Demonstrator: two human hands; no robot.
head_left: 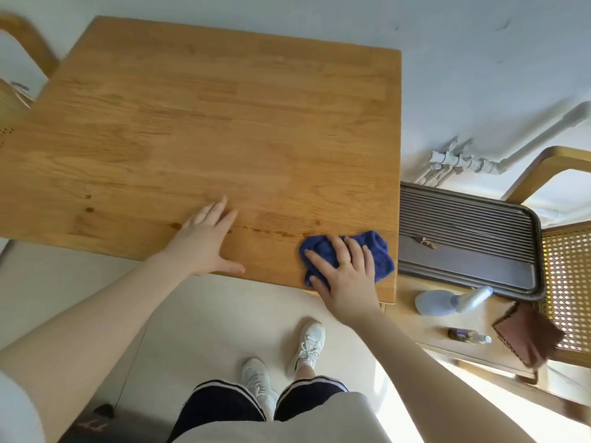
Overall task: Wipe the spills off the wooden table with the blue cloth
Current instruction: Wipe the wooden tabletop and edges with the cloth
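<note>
At the near right corner of the wooden counter [198, 123], head view, the only one: right hand [343, 276] is spread flat with fingers splayed, pressing down on the one blue cloth [379, 251], not pinching it. Cloth is bunched, sits just in from the counter's right and near edges, and bulges out past the fingertips on the right. Left hand [206, 241] is flat and open on bare wood, holding nothing, probably bracing.

Key relation: the spills [271, 230] show as one thin dark streak with a few spots, long axis running left-right along a board seam. It lies between the two hands, starting just left of and slightly beyond the cloth, ending near the left hand's fingers. Right hand is the one on the cloth, so the likely move is a leftward sweep along the streak; left hand may sit in the way.

Counts: two hands, one cloth, one streak line. Off to the right: one dark ribbed tray [463, 251], one spray bottle [447, 303], one brown cloth [527, 334].
</note>
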